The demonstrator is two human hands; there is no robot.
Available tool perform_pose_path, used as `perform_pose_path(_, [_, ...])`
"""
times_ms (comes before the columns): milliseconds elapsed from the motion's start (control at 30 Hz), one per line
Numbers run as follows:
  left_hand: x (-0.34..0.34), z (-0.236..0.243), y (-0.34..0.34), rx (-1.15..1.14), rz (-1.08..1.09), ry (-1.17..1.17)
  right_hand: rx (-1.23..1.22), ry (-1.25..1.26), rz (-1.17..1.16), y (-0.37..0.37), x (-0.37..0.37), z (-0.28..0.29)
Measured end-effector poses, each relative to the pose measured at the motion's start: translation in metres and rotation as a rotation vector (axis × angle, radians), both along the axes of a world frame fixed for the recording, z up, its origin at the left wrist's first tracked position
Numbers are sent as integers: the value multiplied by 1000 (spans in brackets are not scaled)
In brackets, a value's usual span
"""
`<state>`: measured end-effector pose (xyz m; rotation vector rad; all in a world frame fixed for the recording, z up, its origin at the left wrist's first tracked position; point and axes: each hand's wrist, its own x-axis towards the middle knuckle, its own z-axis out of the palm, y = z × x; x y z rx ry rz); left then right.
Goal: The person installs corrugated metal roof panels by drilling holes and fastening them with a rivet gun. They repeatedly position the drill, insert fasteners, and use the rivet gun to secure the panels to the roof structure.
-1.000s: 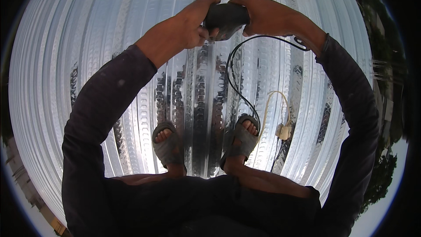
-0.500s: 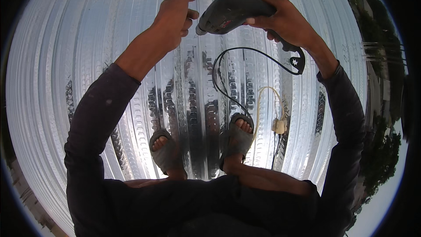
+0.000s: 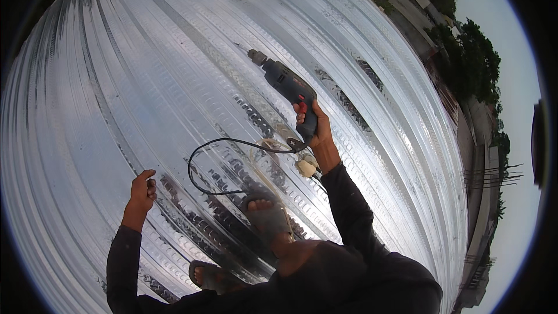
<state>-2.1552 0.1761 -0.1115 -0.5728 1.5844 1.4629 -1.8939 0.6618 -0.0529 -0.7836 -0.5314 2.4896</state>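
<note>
A dark electric drill is gripped by its handle in my right hand, one finger by the red trigger. Its chuck and thin bit point up and to the left, above the ridged metal sheets. From the handle a black cord loops left and back towards my feet. My left hand is raised at the lower left, apart from the drill, with its fingers curled and the thumb against the index finger. Whatever it may pinch is too small to make out.
I stand in sandals on the shiny sheets. A pale plug connector on a cream cable lies below the drill. Beyond the sheets' right edge are trees, lower roofs and thin rods sticking out.
The view has swung round and tilted. My hands have moved apart; the drill, earlier side-on beside the left hand, now points up-left with its bit in sight.
</note>
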Motion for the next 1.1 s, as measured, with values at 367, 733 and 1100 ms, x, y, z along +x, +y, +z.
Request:
perform_pose_path(367, [12,8,5,-58,11,-9,-218,103,49,-55,-91,-76])
perform_pose_path(733, [52,37,-77,-93,261,-65,-428,297,46,-92,-178,-140])
perform_pose_path(1100, [80,43,-88,-81,374,-98,-424,368,112,-107,-175,-155])
